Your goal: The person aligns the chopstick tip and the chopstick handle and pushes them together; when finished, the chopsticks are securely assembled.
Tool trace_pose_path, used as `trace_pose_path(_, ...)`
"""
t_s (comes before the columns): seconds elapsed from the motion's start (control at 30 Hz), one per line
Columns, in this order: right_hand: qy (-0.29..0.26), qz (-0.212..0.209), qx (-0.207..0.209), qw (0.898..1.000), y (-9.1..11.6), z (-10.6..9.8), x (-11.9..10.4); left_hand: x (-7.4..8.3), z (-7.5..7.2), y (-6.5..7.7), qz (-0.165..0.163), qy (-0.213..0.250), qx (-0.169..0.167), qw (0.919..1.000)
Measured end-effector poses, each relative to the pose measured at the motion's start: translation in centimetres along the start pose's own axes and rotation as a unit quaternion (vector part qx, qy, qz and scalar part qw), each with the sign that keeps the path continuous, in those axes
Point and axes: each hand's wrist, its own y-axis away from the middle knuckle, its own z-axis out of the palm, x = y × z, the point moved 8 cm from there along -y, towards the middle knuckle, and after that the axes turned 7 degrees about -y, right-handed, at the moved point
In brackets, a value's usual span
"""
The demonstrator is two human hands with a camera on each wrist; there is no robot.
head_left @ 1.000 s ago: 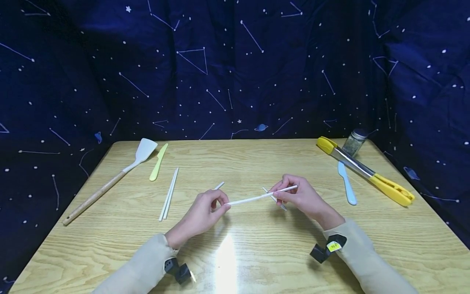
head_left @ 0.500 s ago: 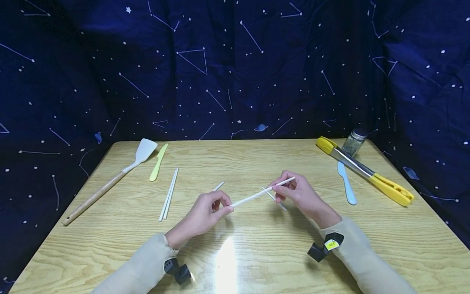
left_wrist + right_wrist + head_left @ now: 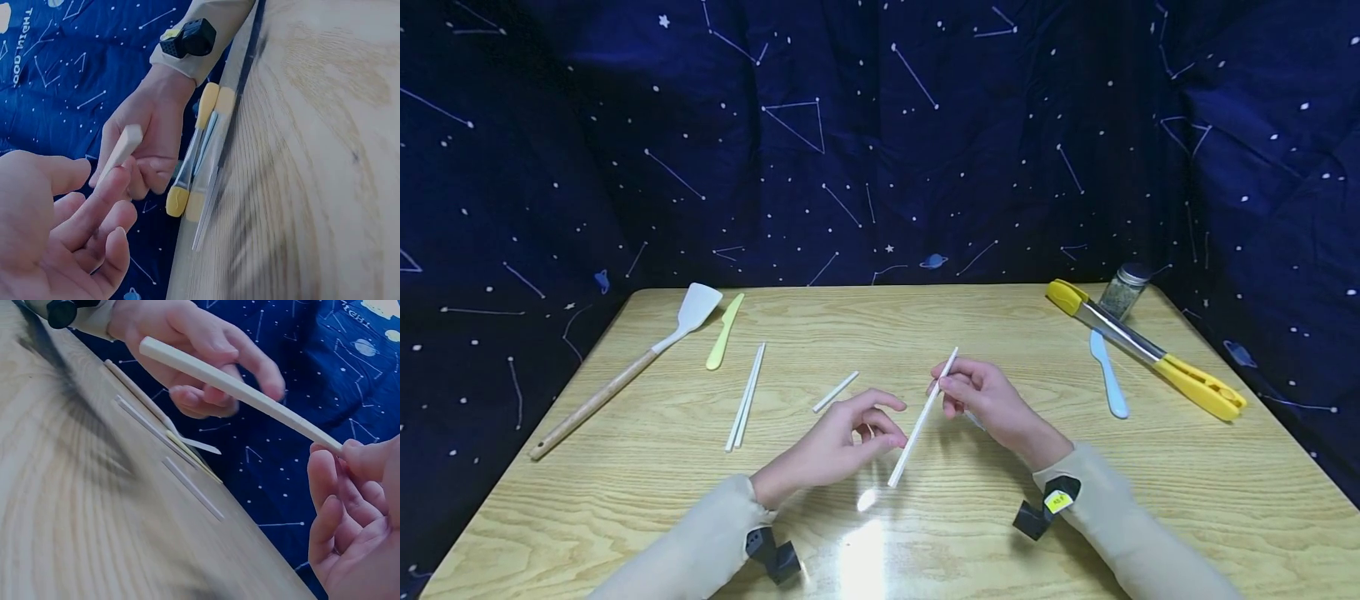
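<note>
White chopstick (image 3: pixel 924 417) is suspended above the bench (image 3: pixel 1000 333) between the two hands and serves as clock centre, 12 o'clock pointing away from the person. Right hand (image 3: pixel 988 400), at 3 o'clock: the grip is narrow, thumb and fingers pinching the chopstick toward its far end, which points to 1 o'clock; the near end projects unsupported to 7 o'clock. Left hand (image 3: pixel 838 443), between 8 and 9 o'clock: the grip is wide, forefinger and thumb apart, holding nothing; contact with the chopstick cannot be confirmed. Caution: a pinch near one end may let the chopstick pivot or slip if pressure eases. The left fingertips, lying close, could knock the long free portion. A low sweep could disturb the short stick (image 3: pixel 836 392) at 10 o'clock or the small white piece (image 3: pixel 974 420) partly hidden by the right hand. Surface: pale wood grain, with glare (image 3: pixel 861 554) at 7 o'clock that may mask a white end. Farther out lie the stick pair (image 3: pixel 746 398) and spatula (image 3: pixel 613 387) at 9 o'clock, lime knife (image 3: pixel 725 332) at 10, blue knife (image 3: pixel 1108 375) at 3, and tongs (image 3: pixel 1138 346) with a jar (image 3: pixel 1122 293) just beside them at 2. Room: navy curtain (image 3: pixel 880 142), printed with stars and constellations, encloses the bench's far edge and both sides.
</note>
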Motion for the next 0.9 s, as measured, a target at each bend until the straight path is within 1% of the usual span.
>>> trace_pose_path(0.27, -0.023, 0.019, -0.028, 0.999, -0.3, 1.4, 0.6, 0.3, 1.0, -0.5, 0.014, 0.008, -0.026, 0.9995)
trace_pose_path(0.37, -0.024, 0.021, -0.046, 0.998, -0.4, 1.9, 0.6, 0.4, 1.4, -0.6, 0.017, 0.007, -0.038, 0.9991)
trace_pose_path(0.43, -0.025, 0.017, -0.061, 0.998, -0.4, 2.3, 0.6, 0.6, 1.5, -0.6, 0.024, 0.009, -0.04, 0.9989)
trace_pose_path(0.53, -0.035, 0.013, -0.081, 0.996, -0.4, 2.7, 0.6, 0.7, 1.7, -0.6, 0.024, 0.008, -0.039, 0.9989)
trace_pose_path(0.73, -0.047, 0.028, -0.093, 0.994, -0.5, 2.9, 0.9, 0.5, 2.0, -0.5, 0.009, -0.001, -0.037, 0.9993)
trace_pose_path(0.9, -0.035, 0.037, -0.094, 0.994, -0.4, 2.9, 1.0, 0.4, 2.0, -0.4, -0.001, -0.005, -0.038, 0.9993)
